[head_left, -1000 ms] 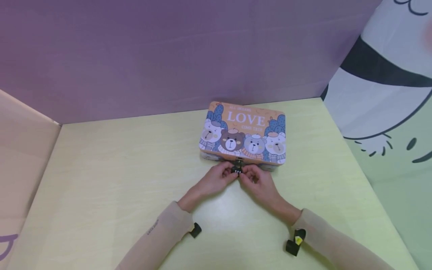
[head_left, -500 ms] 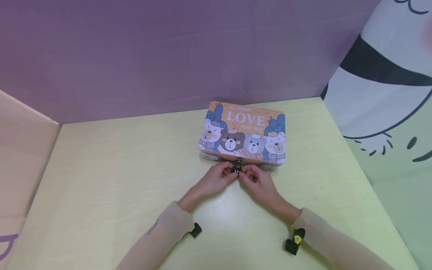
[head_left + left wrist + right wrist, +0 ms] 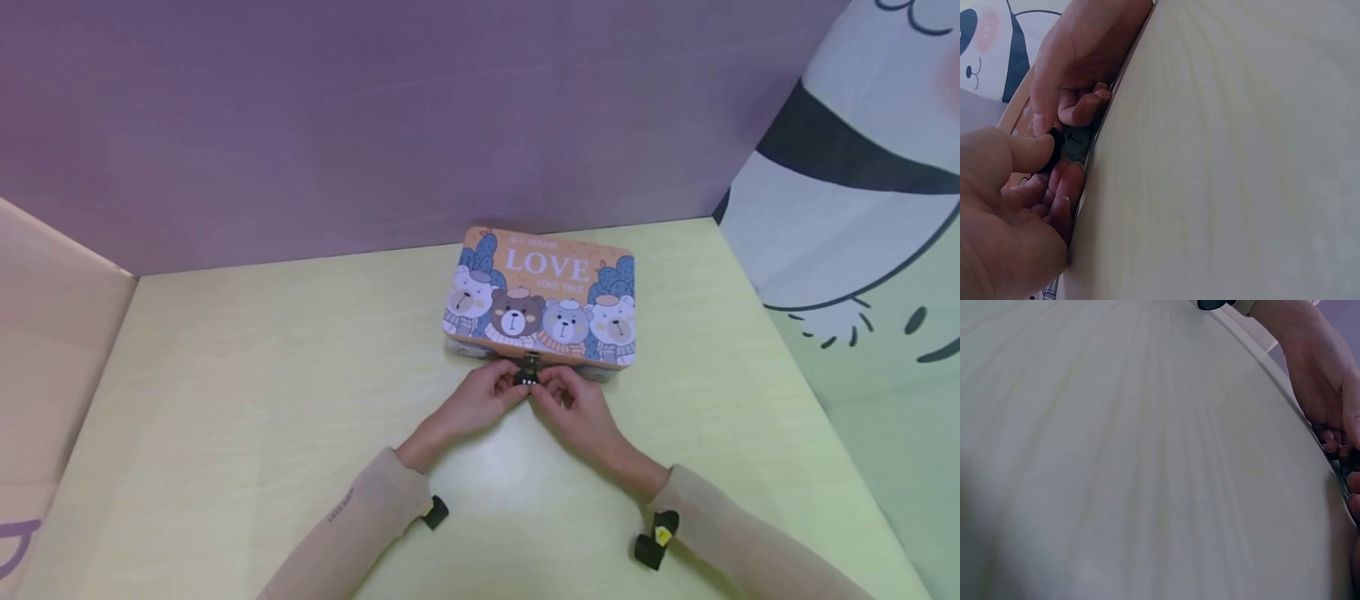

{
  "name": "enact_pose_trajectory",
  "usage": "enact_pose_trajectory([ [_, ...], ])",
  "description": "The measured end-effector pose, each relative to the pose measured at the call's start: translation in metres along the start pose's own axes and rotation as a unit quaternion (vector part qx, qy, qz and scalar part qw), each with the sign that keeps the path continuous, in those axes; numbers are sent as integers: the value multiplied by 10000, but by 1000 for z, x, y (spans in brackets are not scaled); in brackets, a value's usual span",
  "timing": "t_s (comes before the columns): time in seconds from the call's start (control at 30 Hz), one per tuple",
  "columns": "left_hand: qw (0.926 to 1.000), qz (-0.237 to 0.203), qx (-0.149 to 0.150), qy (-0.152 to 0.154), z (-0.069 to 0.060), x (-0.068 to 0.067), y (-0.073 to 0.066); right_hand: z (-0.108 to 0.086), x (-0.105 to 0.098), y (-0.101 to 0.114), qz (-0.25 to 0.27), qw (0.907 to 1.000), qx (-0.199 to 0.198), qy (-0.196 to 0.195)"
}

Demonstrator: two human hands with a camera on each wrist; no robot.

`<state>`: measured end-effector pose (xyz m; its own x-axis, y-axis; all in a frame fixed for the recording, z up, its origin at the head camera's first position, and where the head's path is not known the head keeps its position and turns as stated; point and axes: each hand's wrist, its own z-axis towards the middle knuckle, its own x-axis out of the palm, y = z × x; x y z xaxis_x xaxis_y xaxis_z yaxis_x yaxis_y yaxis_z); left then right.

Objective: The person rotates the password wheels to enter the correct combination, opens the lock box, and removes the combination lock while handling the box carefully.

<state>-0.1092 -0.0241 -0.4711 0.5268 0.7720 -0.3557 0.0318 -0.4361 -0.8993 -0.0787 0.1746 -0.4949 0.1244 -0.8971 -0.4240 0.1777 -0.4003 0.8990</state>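
A small black padlock [image 3: 527, 377] with a row of white marks hangs at the front clasp of an orange tin box [image 3: 551, 265] printed with bears and the word LOVE. From the left side, my left hand [image 3: 477, 402] pinches the padlock, thumb at its lower edge. My right hand [image 3: 583, 417] pinches it from the right, the two thumbs almost touching. The left wrist view shows the lock's dark body [image 3: 1075, 142] between the fingertips of both hands. In the right wrist view the left hand [image 3: 1325, 381] appears at the right edge, the lock mostly hidden.
The box stands on a pale wooden table [image 3: 285, 375], close to a purple back wall [image 3: 360, 125]. A panel with cartoon drawings [image 3: 847, 183] rises on the right, a light panel [image 3: 52, 333] on the left. Black devices [image 3: 435, 511] are strapped at both wrists.
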Motion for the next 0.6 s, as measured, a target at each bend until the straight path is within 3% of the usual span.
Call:
enact_pose_trajectory([
  [0.6, 10000, 63, 3, 58, 0, -2, 0, 1, 0, -1, -202, 9997, -54, 99],
])
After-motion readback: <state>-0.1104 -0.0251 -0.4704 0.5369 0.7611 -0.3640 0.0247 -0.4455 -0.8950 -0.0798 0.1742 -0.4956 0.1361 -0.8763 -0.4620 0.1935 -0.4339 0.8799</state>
